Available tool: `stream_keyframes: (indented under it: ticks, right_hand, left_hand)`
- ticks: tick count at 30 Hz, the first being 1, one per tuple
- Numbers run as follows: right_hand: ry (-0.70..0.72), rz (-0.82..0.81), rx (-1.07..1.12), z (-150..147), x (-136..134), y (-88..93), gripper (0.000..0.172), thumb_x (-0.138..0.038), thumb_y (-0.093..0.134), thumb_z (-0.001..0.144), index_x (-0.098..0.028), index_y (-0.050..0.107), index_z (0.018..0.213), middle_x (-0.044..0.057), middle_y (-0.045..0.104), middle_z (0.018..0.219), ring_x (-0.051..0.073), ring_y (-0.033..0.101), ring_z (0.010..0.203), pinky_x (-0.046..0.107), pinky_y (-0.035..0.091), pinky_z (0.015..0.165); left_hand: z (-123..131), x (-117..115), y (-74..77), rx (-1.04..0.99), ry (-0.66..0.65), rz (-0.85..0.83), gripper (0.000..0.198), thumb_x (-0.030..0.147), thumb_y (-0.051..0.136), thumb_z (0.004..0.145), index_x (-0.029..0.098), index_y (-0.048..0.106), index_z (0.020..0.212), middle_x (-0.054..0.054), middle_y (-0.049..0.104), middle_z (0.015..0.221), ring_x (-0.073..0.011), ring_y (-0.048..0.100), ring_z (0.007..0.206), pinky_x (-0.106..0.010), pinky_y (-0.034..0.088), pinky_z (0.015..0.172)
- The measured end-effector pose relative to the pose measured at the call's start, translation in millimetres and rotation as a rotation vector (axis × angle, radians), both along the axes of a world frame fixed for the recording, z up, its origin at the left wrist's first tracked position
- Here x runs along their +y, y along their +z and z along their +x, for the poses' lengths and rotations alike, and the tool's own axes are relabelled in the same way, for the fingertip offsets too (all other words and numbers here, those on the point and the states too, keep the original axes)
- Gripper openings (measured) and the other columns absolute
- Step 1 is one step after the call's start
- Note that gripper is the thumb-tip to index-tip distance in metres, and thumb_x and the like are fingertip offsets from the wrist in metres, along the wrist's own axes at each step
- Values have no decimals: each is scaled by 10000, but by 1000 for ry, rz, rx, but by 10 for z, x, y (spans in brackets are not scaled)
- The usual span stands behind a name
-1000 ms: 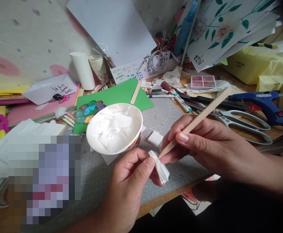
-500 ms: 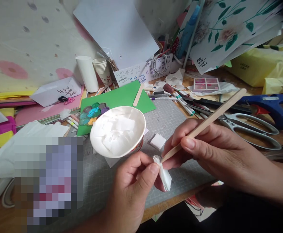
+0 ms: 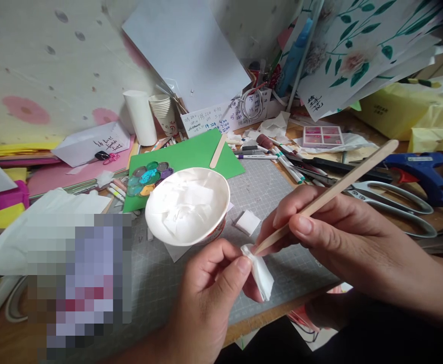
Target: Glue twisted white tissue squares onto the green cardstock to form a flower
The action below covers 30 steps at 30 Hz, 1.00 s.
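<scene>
Between thumb and fingers, my left hand (image 3: 216, 290) pinches a folded piece of white tissue paper (image 3: 263, 280) above the front of the cutting mat. My right hand (image 3: 327, 227) holds a flat wooden craft stick (image 3: 343, 184) slantwise, its lower tip touching the tissue near my left thumb. Fingertips of the right hand are close behind the tissue, partly hidden. Just beyond my left hand stands a tilted white paper bowl (image 3: 206, 222) with white tissue pieces (image 3: 194, 194) inside. A small white folded square (image 3: 248, 221) lies on the mat to the bowl's right.
A green sheet (image 3: 206, 146) carries a second craft stick (image 3: 218, 150) and a paint palette (image 3: 147, 177). Scissors (image 3: 392, 194) and a blue glue gun (image 3: 418, 172) lie at the right. Markers (image 3: 285, 164) and paper cups (image 3: 163, 114) stand behind. The grey cutting mat (image 3: 282, 298) ends at the table edge.
The stick and tissue appear slightly farther right, and the tissue's lower end looks a little more spread. The view has shifted slightly. Both hands keep their hold.
</scene>
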State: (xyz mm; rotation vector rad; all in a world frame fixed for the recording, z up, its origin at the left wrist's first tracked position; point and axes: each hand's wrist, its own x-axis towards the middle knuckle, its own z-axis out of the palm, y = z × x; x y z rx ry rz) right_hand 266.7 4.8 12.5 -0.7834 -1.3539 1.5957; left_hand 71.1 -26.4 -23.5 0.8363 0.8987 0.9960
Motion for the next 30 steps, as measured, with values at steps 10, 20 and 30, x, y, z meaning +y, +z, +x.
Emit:
stream_keyframes:
  ticks: [10, 20, 30]
  right_hand:
    - [39, -129, 108, -17, 17, -92, 136, -353, 643, 981, -218, 663, 983, 3, 740, 938, 148, 771, 869, 271, 644, 839]
    - [54, -202, 199, 8, 15, -108, 104, -325, 641, 988, -226, 659, 1015, -1, 766, 966, 147, 779, 886, 267, 638, 850]
    - [63, -150, 168, 24, -14, -100, 103, -313, 627, 998, -223, 670, 1018, -3, 767, 1021, 143, 771, 912, 263, 641, 852]
  left_hand:
    - [-26, -23, -37, 57, -2, 51, 243, 336, 734, 899, 186, 648, 728, 22, 656, 655, -107, 562, 646, -197, 451, 632]
    - [-14, -3, -24, -9, -22, 14, 248, 339, 741, 897, 177, 651, 731, 20, 668, 659, -110, 594, 654, -201, 470, 645]
    - [-33, -9, -50, -26, -44, 2, 248, 334, 719, 912, 171, 642, 742, 1, 671, 663, -126, 598, 657, -233, 479, 661]
